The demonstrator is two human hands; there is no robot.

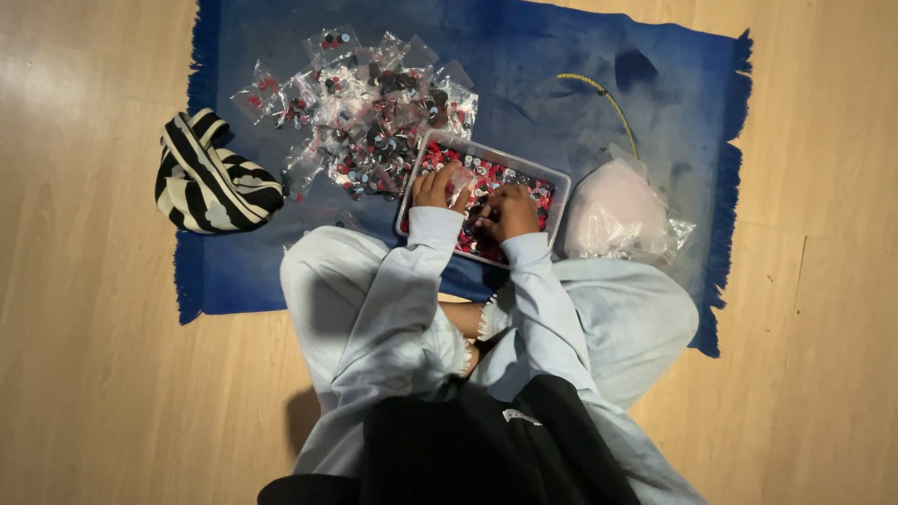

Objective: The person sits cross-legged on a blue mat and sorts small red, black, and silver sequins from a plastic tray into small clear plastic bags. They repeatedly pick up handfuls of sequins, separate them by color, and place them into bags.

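A clear plastic tray [552, 178] full of small red, black and pale round pieces lies on a blue rug in front of my crossed legs. My left hand [436, 187] rests over the tray's left part and holds a small clear plastic bag [461, 189] by its edge. My right hand [510, 211] is bunched over the pieces in the tray's middle, fingers closed as if pinching some; what it holds is too small to tell. Both sleeves are pale blue.
A heap of small clear bags [374, 112] holding round pieces lies behind the tray. A black-and-white striped pouch [210, 178] sits at the rug's left edge. A bigger clear bag with pinkish contents [622, 210] and a yellow cord [613, 98] lie right. The blue rug [524, 65] covers a wooden floor [84, 281].
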